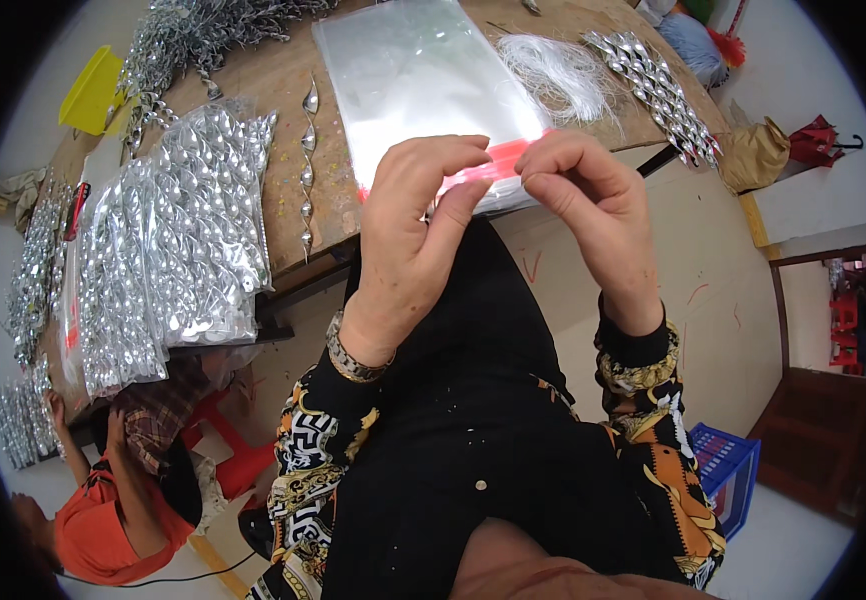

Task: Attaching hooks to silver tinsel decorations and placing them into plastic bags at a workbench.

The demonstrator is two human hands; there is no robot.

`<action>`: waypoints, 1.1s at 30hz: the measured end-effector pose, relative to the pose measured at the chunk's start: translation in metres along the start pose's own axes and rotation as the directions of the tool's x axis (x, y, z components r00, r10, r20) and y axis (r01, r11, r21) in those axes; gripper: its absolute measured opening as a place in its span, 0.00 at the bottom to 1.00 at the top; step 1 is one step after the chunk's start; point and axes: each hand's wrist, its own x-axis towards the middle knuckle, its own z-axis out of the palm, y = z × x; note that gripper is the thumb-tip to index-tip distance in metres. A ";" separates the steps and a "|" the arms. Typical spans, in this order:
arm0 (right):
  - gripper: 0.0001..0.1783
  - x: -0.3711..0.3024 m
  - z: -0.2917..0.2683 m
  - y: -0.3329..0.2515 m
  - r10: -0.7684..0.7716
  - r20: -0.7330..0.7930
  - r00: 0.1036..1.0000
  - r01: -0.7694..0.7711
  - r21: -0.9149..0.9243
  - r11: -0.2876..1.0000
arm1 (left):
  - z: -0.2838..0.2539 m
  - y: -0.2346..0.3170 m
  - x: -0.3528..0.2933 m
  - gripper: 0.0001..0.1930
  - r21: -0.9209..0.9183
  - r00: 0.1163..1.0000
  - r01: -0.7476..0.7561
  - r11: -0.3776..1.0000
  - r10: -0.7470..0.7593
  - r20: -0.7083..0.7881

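My left hand [403,245] is raised over the table's near edge, thumb and forefinger curved with a gap between their tips and nothing visible in it. Beside it, my right hand [598,205] is closed in a pinch; whatever its fingertips hold is too small to make out. Behind and below both hands lies a stack of clear plastic bags [418,70] with a pink-red band along the near end. A single twisted silver ornament [308,165] rests on the table to the left of the bags.
Bagged silver twists [178,220] cover the table's left side. White string [558,75] and loose silver twists [653,95] lie at the far right. A yellow basket [93,90] stands far left. A person in orange [113,530] is at lower left, a blue crate [723,470] at lower right.
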 end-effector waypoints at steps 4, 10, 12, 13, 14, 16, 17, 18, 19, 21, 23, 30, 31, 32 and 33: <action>0.01 0.015 -0.002 -0.016 -0.038 0.059 0.998 0.039 -0.019 0.999 | 0.005 0.004 0.006 0.09 -0.413 0.968 0.249 0.876 -0.236 0.084; 0.01 0.026 0.001 -0.024 -0.022 0.137 0.990 0.008 0.096 0.995 | 0.000 0.009 0.010 0.08 -0.586 0.916 0.401 0.704 -0.317 0.246; 0.02 0.027 0.000 -0.021 -0.011 0.139 0.990 0.000 0.079 0.997 | 0.000 0.008 0.009 0.07 -0.552 0.900 0.434 0.712 -0.365 0.238; 0.02 0.026 0.000 -0.021 0.016 0.137 0.990 -0.025 0.069 0.997 | 0.000 0.008 0.010 0.07 -0.553 0.902 0.430 0.714 -0.361 0.236; 0.02 0.026 0.000 -0.021 0.043 0.135 0.990 -0.052 0.058 0.997 | -0.001 0.008 0.010 0.07 -0.529 0.895 0.445 0.723 -0.380 0.234; 0.02 0.026 -0.001 -0.020 0.053 0.131 0.990 -0.059 0.045 0.997 | -0.002 0.008 0.011 0.06 -0.505 0.888 0.459 0.731 -0.398 0.232; 0.02 0.026 -0.001 -0.020 0.065 0.126 0.990 -0.070 0.034 0.997 | -0.003 0.009 0.010 0.06 -0.484 0.893 0.450 0.750 -0.394 0.219; 0.02 0.027 -0.002 -0.019 0.064 0.127 0.990 -0.069 0.035 0.997 | -0.003 0.008 0.010 0.06 -0.463 0.897 0.442 0.769 -0.390 0.208; 0.04 0.028 -0.003 -0.019 0.068 0.130 0.989 -0.070 0.010 0.998 | -0.003 0.008 0.009 0.06 -0.463 0.897 0.442 0.769 -0.391 0.207; 0.06 0.029 -0.007 -0.018 0.074 0.129 0.989 -0.072 -0.018 0.997 | -0.002 0.006 0.010 0.06 -0.361 0.924 0.382 0.851 -0.354 0.142; 0.14 0.031 -0.012 -0.016 0.037 0.097 0.995 -0.032 -0.047 0.998 | -0.001 0.006 0.011 0.05 -0.304 0.942 0.336 0.891 -0.317 0.113; 0.23 0.031 -0.019 -0.022 0.033 0.139 0.990 -0.002 -0.215 0.977 | 0.000 0.003 0.012 0.03 -0.124 0.986 0.159 0.980 -0.149 0.080; 0.22 0.031 -0.019 -0.023 0.035 0.167 0.985 0.011 -0.265 0.964 | 0.001 0.004 0.013 0.03 -0.125 0.986 0.158 0.980 -0.148 0.082; 0.20 0.032 -0.019 -0.024 0.039 0.196 0.980 0.025 -0.315 0.949 | 0.002 0.004 0.013 0.02 -0.106 0.990 0.125 0.986 -0.117 0.073; 0.20 0.031 -0.019 -0.025 0.040 0.194 0.980 0.024 -0.316 0.949 | 0.003 0.003 0.013 0.02 -0.087 0.994 0.092 0.992 -0.086 0.066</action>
